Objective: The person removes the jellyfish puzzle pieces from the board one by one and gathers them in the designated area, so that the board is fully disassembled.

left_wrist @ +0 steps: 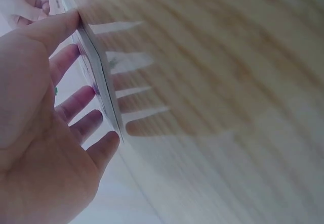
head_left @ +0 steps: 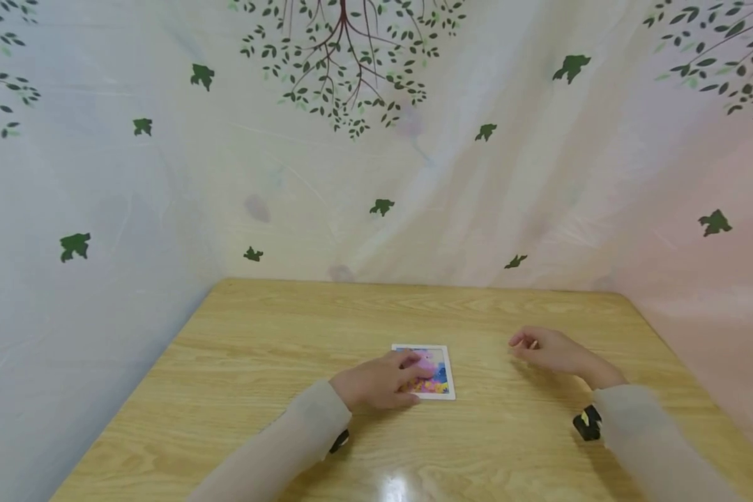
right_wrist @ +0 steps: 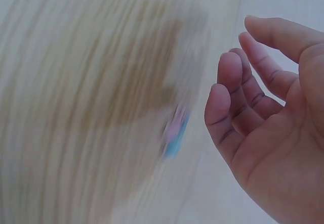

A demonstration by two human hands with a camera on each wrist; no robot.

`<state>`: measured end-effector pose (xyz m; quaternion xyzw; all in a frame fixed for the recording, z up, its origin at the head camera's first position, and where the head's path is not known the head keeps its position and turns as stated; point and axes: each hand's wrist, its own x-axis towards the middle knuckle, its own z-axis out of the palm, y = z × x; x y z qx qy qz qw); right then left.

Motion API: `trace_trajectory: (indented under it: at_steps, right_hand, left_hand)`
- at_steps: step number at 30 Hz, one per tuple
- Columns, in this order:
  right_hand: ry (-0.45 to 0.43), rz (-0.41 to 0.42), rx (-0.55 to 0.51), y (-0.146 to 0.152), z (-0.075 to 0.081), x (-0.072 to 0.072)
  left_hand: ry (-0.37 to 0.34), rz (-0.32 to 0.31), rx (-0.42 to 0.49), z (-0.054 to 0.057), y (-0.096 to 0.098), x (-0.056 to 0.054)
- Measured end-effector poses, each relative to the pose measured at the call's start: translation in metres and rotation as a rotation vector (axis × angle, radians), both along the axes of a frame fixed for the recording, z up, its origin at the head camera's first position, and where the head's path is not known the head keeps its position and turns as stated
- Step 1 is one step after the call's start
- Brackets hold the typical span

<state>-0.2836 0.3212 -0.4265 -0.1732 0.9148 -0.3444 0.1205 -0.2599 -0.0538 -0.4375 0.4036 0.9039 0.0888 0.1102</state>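
A flat square picture board point(head_left: 440, 389) with a white border and a bright pink, blue and yellow print lies on the wooden table. My left hand point(head_left: 379, 380) rests over its left part, fingers spread and hiding some of the print. In the left wrist view, the fingertips point(left_wrist: 110, 142) of that hand touch the board's face and edge point(left_wrist: 104, 77). Off to the right of the board, my right hand point(head_left: 555, 351) hovers with loosely bent fingers point(right_wrist: 230, 72) and nothing between them. Past those fingers, the right wrist view catches a small blurred pink and blue patch point(right_wrist: 174, 135).
The light wood table point(head_left: 301, 321) reaches back to a pale curtain point(head_left: 326, 174) printed with branches and green leaf or bird shapes. Curtain also hangs along both sides. A black device point(head_left: 586, 423) is strapped under the right wrist.
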Motion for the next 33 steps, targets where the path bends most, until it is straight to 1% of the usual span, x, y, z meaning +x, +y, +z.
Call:
trace_trajectory:
  at_steps: [3,9,11,13,17,20,24,28,30,33]
  right_hand:
    - [0.039,0.046,0.014,-0.02,0.0,-0.002]
    - [0.077,0.143,-0.008,-0.06,-0.003,-0.013]
    - [0.08,0.158,-0.015,-0.073,-0.004,-0.015]
    - [0.087,0.171,-0.015,-0.086,-0.006,-0.018]
    - [0.108,0.222,-0.012,-0.109,-0.008,-0.022]
    - [0.118,0.244,-0.003,-0.122,-0.008,-0.022]
    - [0.123,0.228,0.015,-0.136,-0.007,-0.02]
    - [0.11,0.184,0.041,-0.143,-0.007,-0.02]
    - [0.099,0.162,0.053,-0.144,-0.007,-0.02]
    - [0.099,0.152,0.069,-0.145,-0.008,-0.02]
  left_hand:
    - [0.003,0.01,-0.005,-0.001,0.0,0.0]
    - [-0.001,0.025,-0.007,-0.003,0.0,-0.001]
    - [-0.001,0.02,-0.007,-0.003,-0.001,-0.001]
    - [0.014,0.011,-0.01,-0.003,0.0,-0.002]
    - [0.037,-0.004,-0.028,-0.001,0.0,-0.003]
    - [0.023,-0.013,-0.037,-0.002,-0.001,-0.004]
    - [0.004,-0.027,-0.031,-0.002,-0.004,-0.003]
    - [-0.011,-0.008,-0.022,-0.001,-0.008,-0.001]
    - [-0.007,0.004,-0.022,-0.001,-0.01,0.0]
    - [0.01,0.013,-0.028,-0.002,-0.011,0.002]
